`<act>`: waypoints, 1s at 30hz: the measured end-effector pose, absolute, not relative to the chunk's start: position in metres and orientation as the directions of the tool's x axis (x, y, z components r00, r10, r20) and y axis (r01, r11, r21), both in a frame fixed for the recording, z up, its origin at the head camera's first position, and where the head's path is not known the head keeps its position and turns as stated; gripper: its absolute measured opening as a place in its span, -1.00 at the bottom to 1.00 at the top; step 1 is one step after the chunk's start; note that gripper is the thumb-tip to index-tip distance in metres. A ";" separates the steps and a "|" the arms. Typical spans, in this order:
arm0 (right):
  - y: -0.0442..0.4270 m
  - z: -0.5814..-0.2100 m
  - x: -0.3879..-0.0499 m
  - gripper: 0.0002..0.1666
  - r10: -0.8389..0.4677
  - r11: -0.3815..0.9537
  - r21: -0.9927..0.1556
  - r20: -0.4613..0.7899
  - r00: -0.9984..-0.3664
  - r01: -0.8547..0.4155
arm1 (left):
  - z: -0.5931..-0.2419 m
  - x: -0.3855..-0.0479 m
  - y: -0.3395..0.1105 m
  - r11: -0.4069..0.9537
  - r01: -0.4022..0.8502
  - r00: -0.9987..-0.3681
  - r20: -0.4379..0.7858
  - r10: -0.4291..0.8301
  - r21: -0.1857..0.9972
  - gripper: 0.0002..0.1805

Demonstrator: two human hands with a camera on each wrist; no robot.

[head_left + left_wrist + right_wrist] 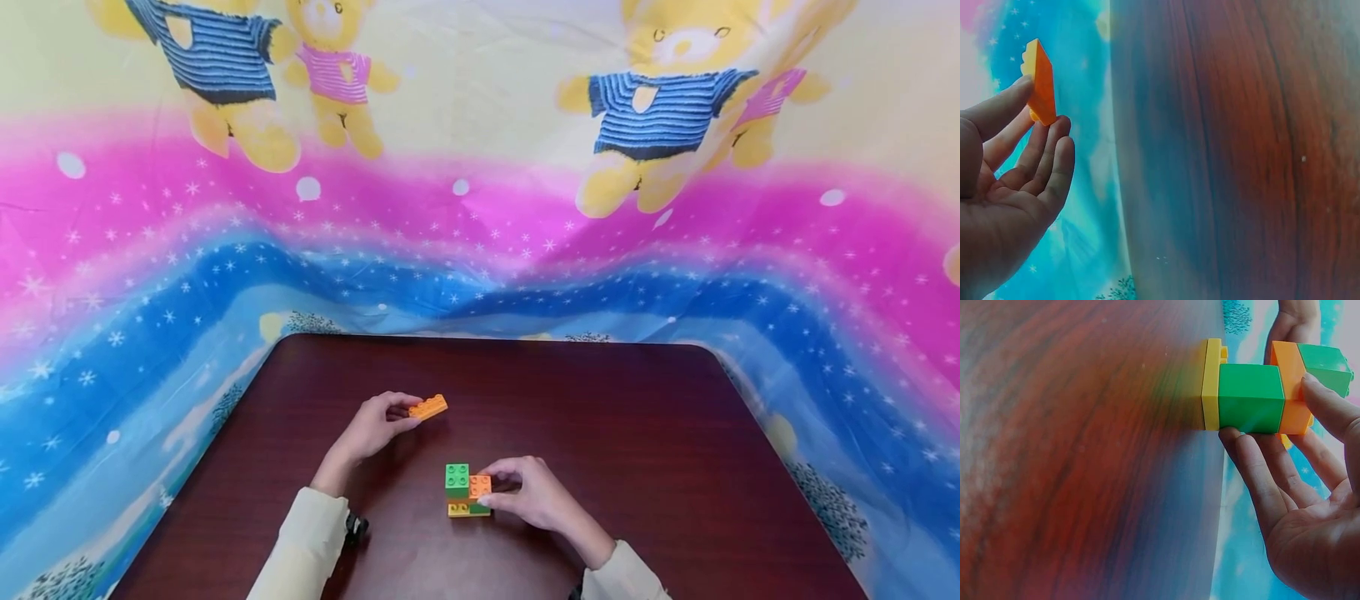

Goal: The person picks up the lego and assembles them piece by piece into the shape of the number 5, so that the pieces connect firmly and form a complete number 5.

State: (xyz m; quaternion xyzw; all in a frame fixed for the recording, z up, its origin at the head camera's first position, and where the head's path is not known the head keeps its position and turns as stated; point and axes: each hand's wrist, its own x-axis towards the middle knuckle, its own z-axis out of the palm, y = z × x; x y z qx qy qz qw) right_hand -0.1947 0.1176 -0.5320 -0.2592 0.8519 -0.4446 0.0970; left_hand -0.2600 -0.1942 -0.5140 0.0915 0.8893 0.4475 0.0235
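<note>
An orange brick (428, 407), flat with studs, is pinched between thumb and fingers of the left hand (378, 427), above the table behind the stack. In the left wrist view the same orange brick (1042, 84) is tilted on edge. The right hand (536, 493) grips the stack from its right side. From the bottom, the stack has a thin yellow brick (1211, 384), a green block (1250, 399), an orange layer (1291, 387) and a green block (1325, 367) on top. The right thumb lies on the orange layer, with fingertips at the lower green block.
The dark brown table (600, 417) has a shiny wood-grain top. A patterned cloth (480, 183) with bears and snowflakes hangs behind it and along both sides. Light sleeves (303, 533) cover the forearms, and a black item (356, 528) is at the left wrist.
</note>
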 end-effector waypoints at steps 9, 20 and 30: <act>0.119 -0.532 -0.195 -0.63 -0.525 0.476 -0.807 0.058 -0.849 -0.350 | -0.501 -0.241 -0.186 0.558 0.208 -0.970 0.098 0.221 0.803 -0.63; 0.119 -0.530 -0.194 -0.64 -0.526 0.473 -0.807 0.063 -0.848 -0.353 | -0.491 -0.220 -0.180 0.508 0.291 -0.946 0.163 0.281 0.811 -0.61; 0.119 -0.530 -0.194 -0.65 -0.524 0.482 -0.798 0.068 -0.849 -0.362 | -0.483 -0.205 -0.173 0.490 0.301 -0.941 0.172 0.292 0.818 -0.61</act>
